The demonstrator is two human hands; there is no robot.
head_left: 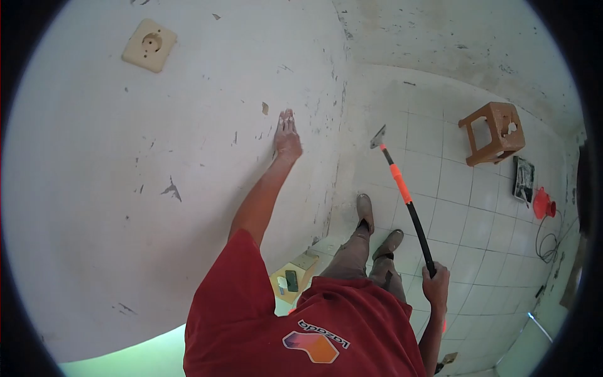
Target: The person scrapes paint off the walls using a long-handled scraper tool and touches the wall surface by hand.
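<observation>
- Upper left of the frame: a socket (150, 45) is sitting on the scuffed, chipped wall (94, 220), which is filling the left side and ending along a slanting edge where the tiled floor (477, 220) is starting.
- Upper centre: the left hand (288, 138) is reaching up the wall, its grip open, fingers straight and close together; it is lying against the surface just beside a small brown chip mark and is holding nothing. Pale dust is coating the fingers.
- Lower centre: a yellowish stand (306, 266) is standing near the foot of the wall, carrying a dark flat object (291, 281).
- Centre: two shoes (365, 210) are resting on the tiles, between the wall edge and the pole.
- Right of centre: the long-handled scraper (401, 182) is slanting upward to the left, its blade pointing away from the person; whether it is touching the floor, I cannot tell.
- Lower right of centre: the right hand (436, 286) is closing its grip fully around the black lower end of the pole.
- Right: tiles are stretching as open room between the scraper and a brown stool (502, 135); a black tray (523, 181), a red object (543, 204) and a cable (548, 248) are lying beyond, near the far-right edge.
</observation>
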